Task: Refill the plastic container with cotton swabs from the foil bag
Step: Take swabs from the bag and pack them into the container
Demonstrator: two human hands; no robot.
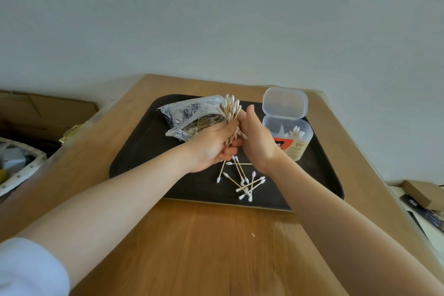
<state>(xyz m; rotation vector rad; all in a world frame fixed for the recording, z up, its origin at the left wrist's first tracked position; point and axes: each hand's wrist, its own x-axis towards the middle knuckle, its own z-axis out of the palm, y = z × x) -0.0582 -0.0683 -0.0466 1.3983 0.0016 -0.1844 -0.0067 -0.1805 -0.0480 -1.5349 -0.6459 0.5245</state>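
The step in hand looks like gathering and squaring a bunch of cotton swabs (230, 113) before it goes into the container. The left hand (211, 145) grips the bunch upright by its lower half, fingers curled round the sticks. The right hand (255, 138) meets it from the other side, palm against the bunch; whether its fingers close on the sticks I cannot tell.

The next move probably calls for carrying the bunch to the plastic container (289, 139), which stands open at the tray's (134, 158) far right corner, lid up, a few swabs inside.

The foil bag (189, 115) lies open near the tray's far edge, more swabs showing in its mouth. Loose swabs (245, 181) lie scattered near the tray's front edge.
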